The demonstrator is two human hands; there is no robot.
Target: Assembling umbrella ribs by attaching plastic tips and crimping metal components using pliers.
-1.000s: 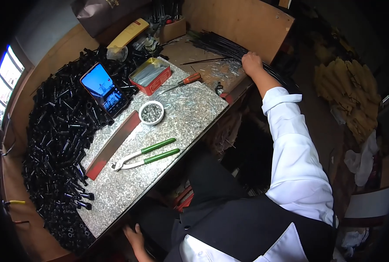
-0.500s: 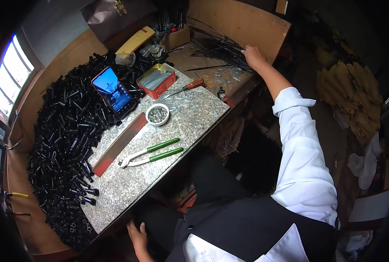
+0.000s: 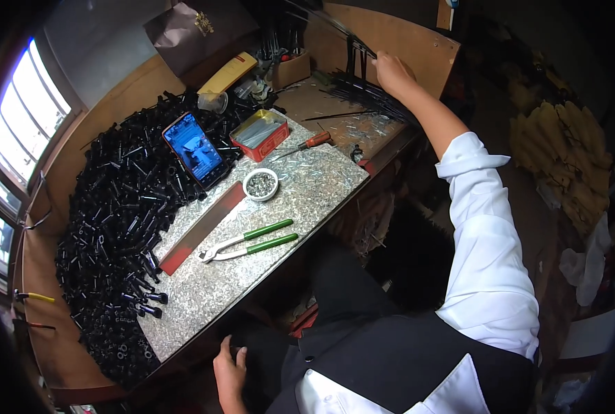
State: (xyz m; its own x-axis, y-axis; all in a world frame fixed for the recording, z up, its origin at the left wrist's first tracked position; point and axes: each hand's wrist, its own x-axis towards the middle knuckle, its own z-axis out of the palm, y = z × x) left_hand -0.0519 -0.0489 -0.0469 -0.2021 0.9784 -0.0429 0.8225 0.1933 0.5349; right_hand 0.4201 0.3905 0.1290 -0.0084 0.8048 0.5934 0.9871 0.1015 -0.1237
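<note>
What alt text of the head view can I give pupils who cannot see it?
A person's right hand grips thin black rods above the back of a cluttered workbench; the left hand is low near its front edge. Green-handled pincers lie on a speckled slab.

Between screwdriver point(image 3: 316, 140) and pliers point(image 3: 273, 243) the slab point(image 3: 314, 188) lies passable, hemmed by the white bowl point(image 3: 260, 199) leftward and black rods point(image 3: 380, 100) beyond.

Grips black rods point(image 3: 360, 46) in the right hand point(image 3: 392, 72), raised over more rods point(image 3: 376, 97) on the bench point(image 3: 303, 101). Holds the left hand point(image 3: 229, 366) low by the lap point(image 3: 266, 343), loosely spread. Faces pliers point(image 3: 254, 233), a bar point(image 3: 204, 228), a bowl point(image 3: 260, 199) and a tin point(image 3: 271, 144) on the slab point(image 3: 190, 310), beside a phone point(image 3: 196, 152).
</note>
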